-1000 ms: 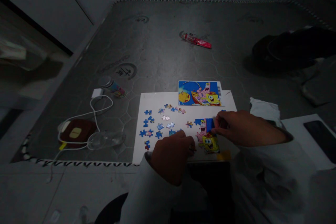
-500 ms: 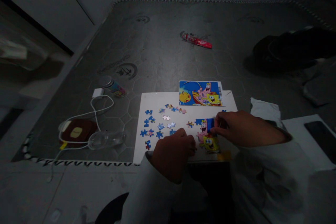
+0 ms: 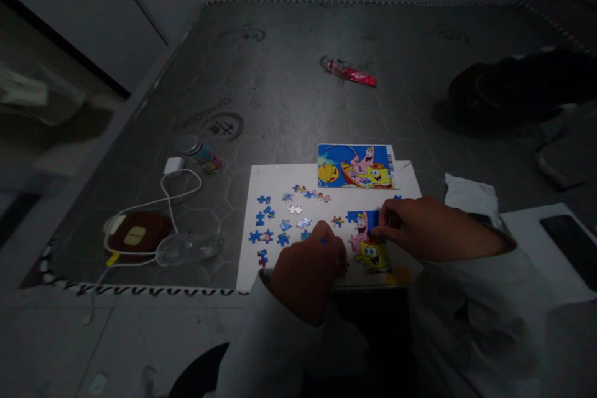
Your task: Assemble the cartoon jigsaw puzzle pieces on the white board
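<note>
Jigsaw puzzle (image 3: 368, 249), partly joined, lies on the white board (image 3: 259, 180), in the right part of it and near its front edge. In the head view, the only one, the right hand (image 3: 409, 228) comes in over the board's right edge. Its thumb and forefinger are close together at the joined part's upper right corner, seeming to touch the blue there; whether they pinch a separate piece, I cannot tell.

The left hand (image 3: 313, 270) rests over the front edge, just left of the joined part, with its fingers curled narrow. Something small may be between the fingertips, but it is too dark to say.

What has just changed is slight: the left forefinger stands higher than half a second ago, and a bit of blue, probably a loose piece, now shows beside it. The right hand keeps almost the same place, and the joined part looks the same, so I judge that no piece has been added in this short span and that the right hand is steadying or pressing that corner.

Loose pieces (image 3: 286, 224) are spread over the board's left half; one single piece (image 3: 337, 221) lies just left of the joined part, and a blue piece (image 3: 397, 198) lies beyond the right hand, near the right edge. The picture card (image 3: 355, 166) overlaps the board's back edge, towards its right corner.
</note>
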The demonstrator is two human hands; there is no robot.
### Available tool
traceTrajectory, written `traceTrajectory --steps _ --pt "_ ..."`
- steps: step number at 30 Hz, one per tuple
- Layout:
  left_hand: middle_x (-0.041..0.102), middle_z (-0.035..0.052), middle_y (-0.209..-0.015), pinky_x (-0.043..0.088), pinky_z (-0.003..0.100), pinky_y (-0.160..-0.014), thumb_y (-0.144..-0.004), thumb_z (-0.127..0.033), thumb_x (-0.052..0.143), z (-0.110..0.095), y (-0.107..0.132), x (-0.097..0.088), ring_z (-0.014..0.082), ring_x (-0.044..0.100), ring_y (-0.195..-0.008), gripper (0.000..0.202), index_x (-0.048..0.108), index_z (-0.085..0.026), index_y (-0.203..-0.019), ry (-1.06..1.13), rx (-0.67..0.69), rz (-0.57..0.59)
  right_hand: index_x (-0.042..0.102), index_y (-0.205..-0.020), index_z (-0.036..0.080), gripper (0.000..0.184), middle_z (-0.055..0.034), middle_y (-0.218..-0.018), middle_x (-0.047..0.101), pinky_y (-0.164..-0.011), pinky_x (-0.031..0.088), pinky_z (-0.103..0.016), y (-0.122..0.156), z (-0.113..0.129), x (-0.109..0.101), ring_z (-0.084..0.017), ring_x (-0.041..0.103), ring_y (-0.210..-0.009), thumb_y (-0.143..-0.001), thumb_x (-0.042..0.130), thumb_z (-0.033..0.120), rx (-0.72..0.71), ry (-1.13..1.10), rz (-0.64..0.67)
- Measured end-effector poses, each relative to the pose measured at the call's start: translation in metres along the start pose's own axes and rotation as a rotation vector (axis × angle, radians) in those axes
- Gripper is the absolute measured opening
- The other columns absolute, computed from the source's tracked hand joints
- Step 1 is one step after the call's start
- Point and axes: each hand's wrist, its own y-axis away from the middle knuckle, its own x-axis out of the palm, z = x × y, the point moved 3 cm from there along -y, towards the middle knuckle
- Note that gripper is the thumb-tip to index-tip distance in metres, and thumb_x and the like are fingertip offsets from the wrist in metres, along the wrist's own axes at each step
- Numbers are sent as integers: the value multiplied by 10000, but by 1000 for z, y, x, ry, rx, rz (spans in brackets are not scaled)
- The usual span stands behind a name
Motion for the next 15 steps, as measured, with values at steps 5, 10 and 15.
traceTrajectory --steps 5,10,15 --pt "639 -2 -1238 577 370 -731 -912 -313 719 -2 0 0 241 738 -929 145 694 -252 -1041 -24 17 9 690 -877 266 217 -43 -915 745 -629 407 -341 1 2 -3 -239 673 -844 -894 632 474 12 -12 67" --pt "654 -6 -1212 574 367 -741 -910 -342 722 -1 1 -1 242 736 -936 170 688 -263 -1057 -33 8 -8 683 -875 271 197 -34 -910 742 -645 411 -342 2 3 -5 -236 673 -849 -895 641 462 20 -24 81" --pt "654 -14 -1230 558 334 -752 -907 -335 724 0 2 -3 226 725 -970 236 671 -298 -1134 -14 27 -2 698 -860 264 213 -54 -920 754 -625 417 -348 1 1 -2 -246 678 -824 -868 656 472 5 -19 40"
